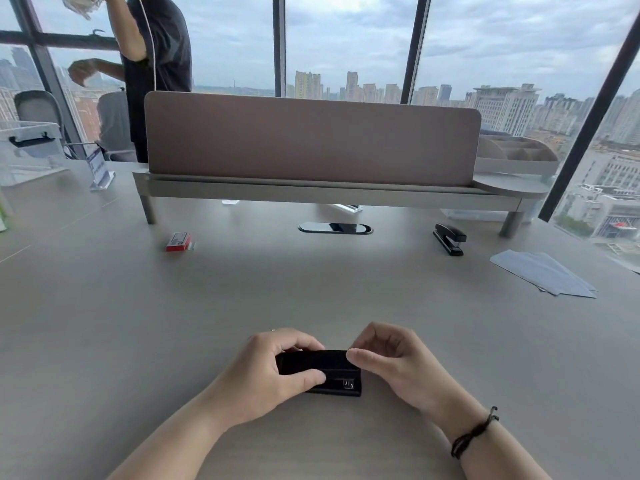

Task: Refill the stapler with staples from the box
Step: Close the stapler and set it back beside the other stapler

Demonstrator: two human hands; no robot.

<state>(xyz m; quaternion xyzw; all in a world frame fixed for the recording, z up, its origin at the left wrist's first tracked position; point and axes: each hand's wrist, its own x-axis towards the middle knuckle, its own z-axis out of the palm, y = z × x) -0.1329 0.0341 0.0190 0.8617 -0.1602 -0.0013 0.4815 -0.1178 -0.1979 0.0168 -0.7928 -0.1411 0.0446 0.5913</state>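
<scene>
The head view looks down across a grey desk (138, 323) toward a padded divider screen (311, 136), which serves here as the landmark. On the near side of the screen and well apart from it, close to the person's body, a small black stapler (320, 367) rests on the desk surface, lying crosswise with a metal fitting showing at its right front corner. The left hand (263, 372) grips the stapler's left end, thumb pressed on the front face and fingers curled over the top and back. The right hand (394, 358) is curled at the stapler's right end, its fingertips (353, 355) touching the upper edge; whether they pinch anything small there cannot be told. A dark cord bracelet (474, 433) circles the right wrist. Nearer the screen, below its left part, a red staple box (178, 241) lies on the desk, well apart from both hands. Below the screen's right end a second, larger black stapler (449, 239) sits beside the shelf leg, and further right of it some pale paper sheets (543, 271) lie flat. Under the screen's middle is an oval cable port (335, 227). Beyond the screen's left end another person (156, 64) stands at the windows.
</scene>
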